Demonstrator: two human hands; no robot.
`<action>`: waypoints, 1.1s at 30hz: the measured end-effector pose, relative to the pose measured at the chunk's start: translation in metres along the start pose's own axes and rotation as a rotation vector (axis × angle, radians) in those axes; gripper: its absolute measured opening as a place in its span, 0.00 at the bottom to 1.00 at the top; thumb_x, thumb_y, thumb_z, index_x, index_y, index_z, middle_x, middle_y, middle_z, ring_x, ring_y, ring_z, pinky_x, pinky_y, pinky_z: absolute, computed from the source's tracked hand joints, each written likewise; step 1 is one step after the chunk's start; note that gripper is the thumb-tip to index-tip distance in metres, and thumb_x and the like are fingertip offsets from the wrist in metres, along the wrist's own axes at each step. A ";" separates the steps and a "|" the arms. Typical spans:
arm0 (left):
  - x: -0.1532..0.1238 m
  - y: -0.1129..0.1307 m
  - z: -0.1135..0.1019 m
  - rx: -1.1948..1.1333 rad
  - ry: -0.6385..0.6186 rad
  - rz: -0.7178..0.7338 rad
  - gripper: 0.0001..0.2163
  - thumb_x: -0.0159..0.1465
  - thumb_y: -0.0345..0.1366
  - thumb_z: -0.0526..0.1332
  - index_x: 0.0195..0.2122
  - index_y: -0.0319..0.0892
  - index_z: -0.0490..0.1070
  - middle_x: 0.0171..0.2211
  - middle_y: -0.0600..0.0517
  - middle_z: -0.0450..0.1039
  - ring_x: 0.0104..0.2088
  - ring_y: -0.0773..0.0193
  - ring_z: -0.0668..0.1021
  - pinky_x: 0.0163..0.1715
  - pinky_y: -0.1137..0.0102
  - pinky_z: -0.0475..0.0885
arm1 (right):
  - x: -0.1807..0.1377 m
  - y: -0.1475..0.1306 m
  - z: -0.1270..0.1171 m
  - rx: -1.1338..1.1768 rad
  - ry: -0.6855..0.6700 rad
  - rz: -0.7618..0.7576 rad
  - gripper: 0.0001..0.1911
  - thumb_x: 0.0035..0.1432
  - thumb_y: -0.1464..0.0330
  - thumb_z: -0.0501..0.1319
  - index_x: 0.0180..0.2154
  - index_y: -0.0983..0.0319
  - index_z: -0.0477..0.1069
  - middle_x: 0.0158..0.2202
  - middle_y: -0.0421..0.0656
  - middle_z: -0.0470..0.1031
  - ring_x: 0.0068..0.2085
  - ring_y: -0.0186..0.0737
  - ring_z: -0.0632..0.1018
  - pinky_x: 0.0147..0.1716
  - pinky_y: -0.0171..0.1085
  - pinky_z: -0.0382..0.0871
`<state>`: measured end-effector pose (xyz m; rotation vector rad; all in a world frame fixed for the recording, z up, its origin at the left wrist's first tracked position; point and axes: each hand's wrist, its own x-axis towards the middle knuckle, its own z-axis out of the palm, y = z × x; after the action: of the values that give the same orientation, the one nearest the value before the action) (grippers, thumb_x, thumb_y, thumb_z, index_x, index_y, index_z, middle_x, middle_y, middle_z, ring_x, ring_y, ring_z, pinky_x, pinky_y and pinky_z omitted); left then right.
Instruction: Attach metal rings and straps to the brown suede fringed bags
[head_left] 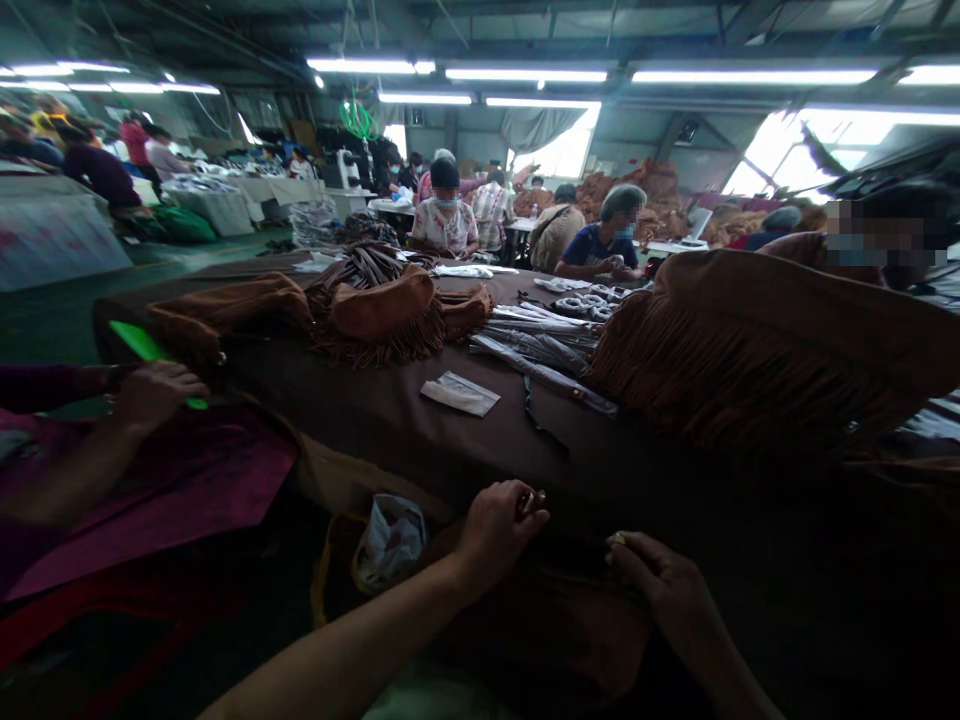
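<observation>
Over the near edge of the dark brown table covering (390, 430), my left hand (499, 525) is closed around small gold-coloured metal pieces (534, 498) that peek out by the thumb and index finger. To its right, my right hand (667, 580) pinches a small gold-coloured metal piece (619, 539) between thumb and fingertips. The hands are apart. Beneath them, brown material (592, 620) shows dimly in shadow. Further up the table lie a pale paper packet (460, 394) and a thin black strap (538, 415).
A co-worker's hand (154, 395) holds a bright green tool (142, 343) at left. Brown fringed pieces (390, 310) and a larger fringed piece (795, 340) lie across the table, with white plastic-wrapped strips (547, 350) between. A plastic bag (391, 540) hangs below the edge. Several people sit beyond.
</observation>
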<state>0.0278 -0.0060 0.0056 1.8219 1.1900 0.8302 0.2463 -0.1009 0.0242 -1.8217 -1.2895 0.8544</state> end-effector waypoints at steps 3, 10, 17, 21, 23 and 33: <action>-0.013 0.003 0.000 0.232 0.274 0.168 0.30 0.54 0.41 0.68 0.56 0.40 0.64 0.50 0.42 0.68 0.52 0.51 0.69 0.52 0.57 0.63 | 0.005 0.002 0.004 -0.045 0.007 -0.004 0.20 0.50 0.51 0.62 0.35 0.61 0.79 0.32 0.44 0.81 0.33 0.45 0.80 0.30 0.34 0.73; -0.019 0.038 0.018 0.059 -0.143 0.407 0.06 0.64 0.36 0.58 0.35 0.43 0.75 0.34 0.52 0.74 0.34 0.66 0.75 0.38 0.71 0.69 | 0.000 -0.002 0.001 -0.084 -0.004 -0.094 0.17 0.50 0.53 0.63 0.32 0.59 0.79 0.33 0.43 0.81 0.37 0.46 0.80 0.34 0.35 0.74; -0.010 0.036 0.036 -0.276 -0.271 0.060 0.09 0.62 0.33 0.57 0.38 0.41 0.76 0.35 0.52 0.77 0.37 0.65 0.76 0.38 0.73 0.68 | -0.004 0.004 0.006 -0.188 0.012 -0.254 0.13 0.57 0.56 0.60 0.33 0.56 0.78 0.34 0.42 0.80 0.37 0.41 0.80 0.36 0.34 0.73; -0.010 0.034 0.032 -0.298 -0.302 -0.013 0.10 0.60 0.37 0.58 0.37 0.40 0.77 0.34 0.51 0.77 0.35 0.64 0.76 0.36 0.72 0.68 | -0.003 0.007 0.009 -0.284 0.043 -0.327 0.12 0.59 0.58 0.58 0.34 0.56 0.77 0.35 0.42 0.79 0.37 0.41 0.79 0.37 0.36 0.72; -0.010 0.032 0.032 -0.297 -0.323 -0.040 0.11 0.60 0.39 0.58 0.37 0.39 0.77 0.33 0.51 0.77 0.35 0.63 0.76 0.35 0.72 0.68 | -0.003 0.007 0.011 -0.335 0.031 -0.334 0.12 0.60 0.59 0.57 0.35 0.55 0.77 0.36 0.41 0.79 0.38 0.41 0.79 0.38 0.36 0.71; -0.009 0.032 0.029 0.134 -0.289 0.087 0.09 0.59 0.37 0.57 0.31 0.42 0.76 0.30 0.51 0.77 0.31 0.63 0.75 0.30 0.72 0.63 | -0.010 -0.001 0.018 -0.728 0.013 -0.498 0.09 0.63 0.68 0.55 0.38 0.56 0.74 0.35 0.41 0.75 0.36 0.40 0.76 0.36 0.38 0.65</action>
<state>0.0628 -0.0296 0.0192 2.0353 1.0060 0.5213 0.2286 -0.1067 0.0169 -1.8566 -2.1067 0.0877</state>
